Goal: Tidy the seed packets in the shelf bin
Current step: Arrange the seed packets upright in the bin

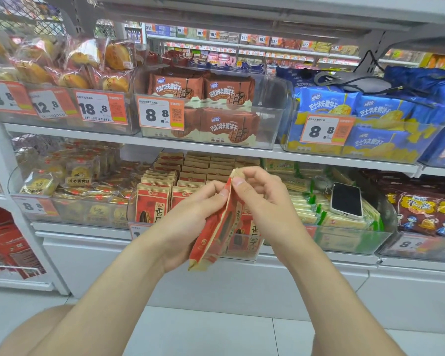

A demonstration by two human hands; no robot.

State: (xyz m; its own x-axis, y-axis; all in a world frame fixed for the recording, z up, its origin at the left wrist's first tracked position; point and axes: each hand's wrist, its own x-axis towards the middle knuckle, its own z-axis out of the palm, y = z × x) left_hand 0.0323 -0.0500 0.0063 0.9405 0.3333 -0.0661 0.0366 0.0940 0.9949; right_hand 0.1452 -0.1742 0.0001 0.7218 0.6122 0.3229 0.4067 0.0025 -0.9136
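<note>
White metal shop shelves filled the frame. At centre, the left hand (188, 217) clasped a small stack of red-and-tan paper seed packets (217, 227) from the side, and the right hand (262, 199) pinched its top edge. Just behind, the clear plastic shelf bin (132, 201) held upright rows of matching packets (162, 181). It looked wise to square the stack's edges flush, then slot it in face-forward.

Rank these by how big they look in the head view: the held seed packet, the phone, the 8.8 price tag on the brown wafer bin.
1. seed packet, largest, but nearest the camera.
2. price tag.
3. phone, only slightly smaller than the tag, so that pair is unsure.
</note>
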